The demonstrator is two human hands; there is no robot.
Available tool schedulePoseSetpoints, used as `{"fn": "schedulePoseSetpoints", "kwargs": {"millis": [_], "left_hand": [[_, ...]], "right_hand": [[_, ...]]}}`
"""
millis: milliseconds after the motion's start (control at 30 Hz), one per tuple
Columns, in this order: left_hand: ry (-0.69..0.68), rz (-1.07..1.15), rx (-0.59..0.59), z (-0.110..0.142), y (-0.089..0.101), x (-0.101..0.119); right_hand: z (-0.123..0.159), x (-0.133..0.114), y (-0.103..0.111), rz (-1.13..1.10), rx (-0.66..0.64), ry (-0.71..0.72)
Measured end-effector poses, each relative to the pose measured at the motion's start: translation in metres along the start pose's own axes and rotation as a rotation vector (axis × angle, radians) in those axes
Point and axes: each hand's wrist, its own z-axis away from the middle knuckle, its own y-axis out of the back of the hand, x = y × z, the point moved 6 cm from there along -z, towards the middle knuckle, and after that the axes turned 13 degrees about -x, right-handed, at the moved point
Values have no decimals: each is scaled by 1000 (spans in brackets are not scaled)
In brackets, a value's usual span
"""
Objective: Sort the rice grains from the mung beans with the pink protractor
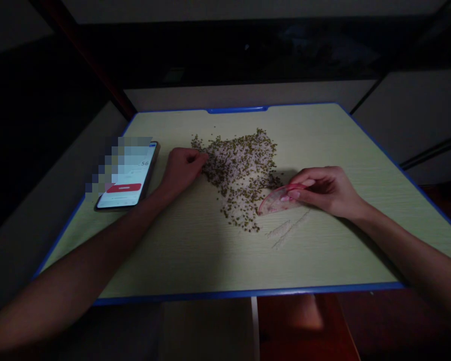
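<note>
A spread pile of small green beans mixed with white, rice-like grains (pixel 244 163) lies mid-table. My left hand (pixel 184 168) rests at the pile's left edge, fingers curled closed; whatever they may hold is hidden. Between the thumb and fingers of my right hand (pixel 325 190) is a see-through, pink-edged half-round protractor (pixel 274 201). Its curved edge touches or nearly touches the pile's lower right side, and its straight edge faces me. Just below it, thin lines of white grains (pixel 281 233) lie on the tabletop.
The pale wood-grain table (pixel 195 255) has a blue rim, with a blue handle-like strip (pixel 237 110) at its far edge. A phone (pixel 130 180) with a lit screen lies to the left, beyond my left forearm. Dark-fronted furniture (pixel 225 52) stands behind the table.
</note>
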Motion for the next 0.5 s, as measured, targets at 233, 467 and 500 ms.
{"fn": "schedulePoseSetpoints", "kwargs": {"millis": [233, 467, 500], "left_hand": [[23, -4, -1, 1, 0, 0], [19, -25, -9, 1, 1, 1], [23, -29, -8, 1, 1, 1]], "right_hand": [[0, -1, -2, -2, -23, 12], [-1, -2, 2, 15, 75, -29], [-2, -2, 3, 20, 91, -34]]}}
